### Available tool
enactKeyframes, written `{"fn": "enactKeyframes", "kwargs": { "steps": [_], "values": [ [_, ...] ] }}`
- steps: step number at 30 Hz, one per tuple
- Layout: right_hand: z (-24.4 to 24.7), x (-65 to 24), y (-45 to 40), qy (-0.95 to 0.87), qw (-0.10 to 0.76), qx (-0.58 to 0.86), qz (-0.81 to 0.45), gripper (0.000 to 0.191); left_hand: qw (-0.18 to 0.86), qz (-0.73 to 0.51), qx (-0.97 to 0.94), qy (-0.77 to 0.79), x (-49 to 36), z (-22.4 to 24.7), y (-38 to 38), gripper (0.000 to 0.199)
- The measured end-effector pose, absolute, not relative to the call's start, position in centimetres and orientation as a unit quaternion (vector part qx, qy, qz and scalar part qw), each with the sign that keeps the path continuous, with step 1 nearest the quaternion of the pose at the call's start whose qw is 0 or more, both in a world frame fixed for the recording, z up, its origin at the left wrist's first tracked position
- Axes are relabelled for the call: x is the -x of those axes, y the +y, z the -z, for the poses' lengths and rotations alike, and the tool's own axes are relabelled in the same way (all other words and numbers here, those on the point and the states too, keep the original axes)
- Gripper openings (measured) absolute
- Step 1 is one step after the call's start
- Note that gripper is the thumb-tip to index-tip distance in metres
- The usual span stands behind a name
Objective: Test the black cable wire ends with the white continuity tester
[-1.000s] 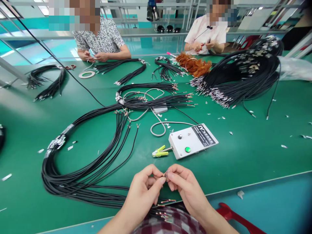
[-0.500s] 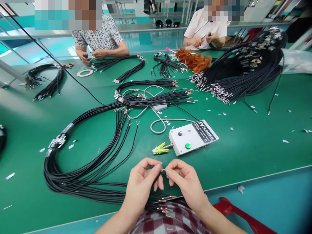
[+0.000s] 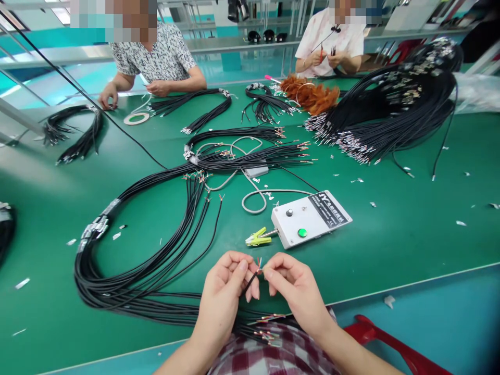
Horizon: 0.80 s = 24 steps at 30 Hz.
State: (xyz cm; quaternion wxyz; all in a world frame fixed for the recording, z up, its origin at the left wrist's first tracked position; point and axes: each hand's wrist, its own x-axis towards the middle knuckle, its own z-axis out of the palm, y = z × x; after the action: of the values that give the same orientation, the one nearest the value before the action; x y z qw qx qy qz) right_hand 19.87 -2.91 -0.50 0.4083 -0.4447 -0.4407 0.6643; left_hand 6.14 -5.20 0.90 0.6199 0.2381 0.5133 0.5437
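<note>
white box (image 3: 308, 219) on the desk (image 3: 390, 229): dark label panel (image 3: 327, 209) at its right-hand end, as i look at it. largest print i can read there: "jy" (image 3: 323, 196), followed by a row of chinese characters (image 3: 334, 210), too soft for me to transcribe safely. smaller lines (image 3: 322, 211) run alongside; blurred, and i get no words or numbers from them. near the panel's lower corner i make out what looks like a ce mark (image 3: 332, 224), small and faint.

Wearer's hands (image 3: 222, 289), two; cable (image 3: 250, 284) held there, one; green-buttoned box (image 3: 308, 220), one; yellow clip (image 3: 260, 238), one; tape roll (image 3: 147, 119), one.
</note>
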Motion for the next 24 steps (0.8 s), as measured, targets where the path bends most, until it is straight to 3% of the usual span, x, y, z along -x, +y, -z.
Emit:
{"fn": "enactKeyframes", "kwargs": {
  "steps": [12,18,21,24],
  "values": [
    [1.2,-20.3,-3.0,-0.527,0.394,0.456,-0.599,0.022,0.604,-0.461,-0.327,0.562,-6.6,-0.6,-5.3,0.026],
    [1.8,-21.4,-2.7,-0.620,0.361,0.457,-0.525,0.021,0.473,-0.439,-0.449,0.618,-6.1,0.7,-6.2,0.014],
    [1.9,-22.3,-2.7,-0.716,0.313,0.470,-0.412,0.012,0.398,-0.444,-0.503,0.626,-5.8,1.2,-5.8,0.012],
    [1.5,-22.3,-2.5,-0.822,0.281,0.444,-0.220,0.022,0.386,-0.435,-0.533,0.614,-5.6,1.5,-5.5,0.012]
  ]
}}
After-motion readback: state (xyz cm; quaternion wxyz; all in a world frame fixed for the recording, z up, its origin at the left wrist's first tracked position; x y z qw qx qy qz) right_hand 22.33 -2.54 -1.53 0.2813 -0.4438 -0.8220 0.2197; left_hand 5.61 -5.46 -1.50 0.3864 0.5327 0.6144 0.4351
